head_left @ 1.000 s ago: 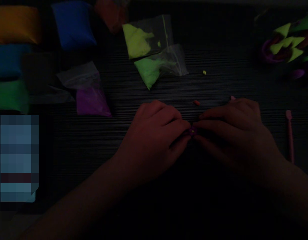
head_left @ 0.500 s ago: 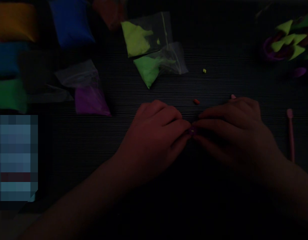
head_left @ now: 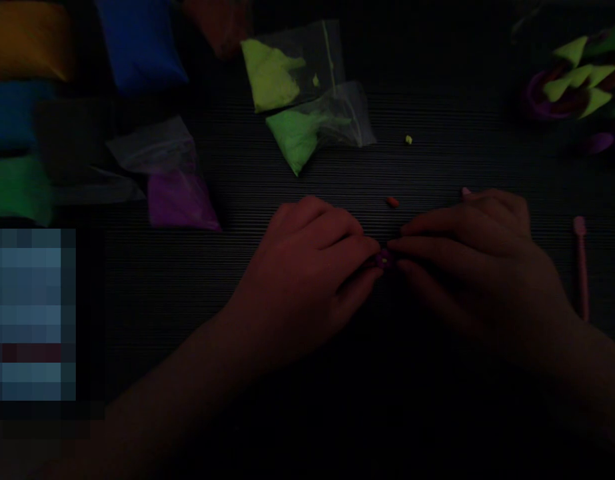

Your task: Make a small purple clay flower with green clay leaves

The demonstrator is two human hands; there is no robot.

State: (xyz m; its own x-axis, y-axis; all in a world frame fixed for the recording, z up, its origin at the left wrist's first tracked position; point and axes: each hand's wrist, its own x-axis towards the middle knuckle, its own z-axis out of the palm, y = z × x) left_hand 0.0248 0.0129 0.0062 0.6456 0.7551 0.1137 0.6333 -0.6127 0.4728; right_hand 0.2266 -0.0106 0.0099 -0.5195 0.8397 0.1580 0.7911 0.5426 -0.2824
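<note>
Between the thumb and index finger of my left hand (head_left: pixel 312 260) is a tiny purple clay flower (head_left: pixel 384 259) with a yellow centre. Those fingers are closed on its left side. My right hand (head_left: pixel 472 250) is just to the right of the flower, its thumb and index tips parted at the petals' edge; whether they still touch is too dark to tell. A small red clay bit (head_left: pixel 392 202) lies beyond the fingertips. Part of a pink object (head_left: pixel 466 192) peeks out behind my right hand.
Bags of yellow clay (head_left: pixel 270 77), light green clay (head_left: pixel 294 137) and purple clay (head_left: pixel 180 200) lie beyond my left hand, with several other coloured packs farther left. A pink tool (head_left: pixel 582 267) is at right. Clay shapes in a purple dish (head_left: pixel 532 97) stand back right. A yellow crumb (head_left: pixel 408 140) lies mid-table.
My right thumb and index finger have moved slightly right and parted, so more of the purple flower shows. My left hand stays nearly in place, holding it.
</note>
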